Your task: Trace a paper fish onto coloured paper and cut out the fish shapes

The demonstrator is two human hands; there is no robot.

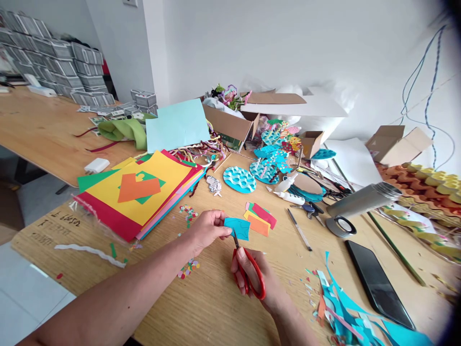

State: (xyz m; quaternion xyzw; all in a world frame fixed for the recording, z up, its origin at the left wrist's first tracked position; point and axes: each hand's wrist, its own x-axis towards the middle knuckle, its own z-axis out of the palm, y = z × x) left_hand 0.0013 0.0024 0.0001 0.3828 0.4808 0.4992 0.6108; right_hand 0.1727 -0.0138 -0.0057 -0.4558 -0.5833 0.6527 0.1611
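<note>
A small blue paper piece (240, 228) with faint drawn lines is pinched at its left edge by my left hand (212, 229). Red-handled scissors (257, 281) are in my right hand (252, 276), their blades pointing up at the paper's lower edge. The blades look nearly closed there; whether they cut into the paper is too small to tell. Just right of the blue paper lie small orange, red and green paper rectangles (258, 224). Round confetti dots (189, 268) are scattered on the wooden table below my left wrist.
Stacked coloured sheets (108, 204) lie at left. A pen (299, 229), glue bottles (289, 197), a metal flask (363, 199) and a phone (378, 283) are at right. Blue paper scraps (345, 307) sit at front right. Boxes (228, 122) stand behind.
</note>
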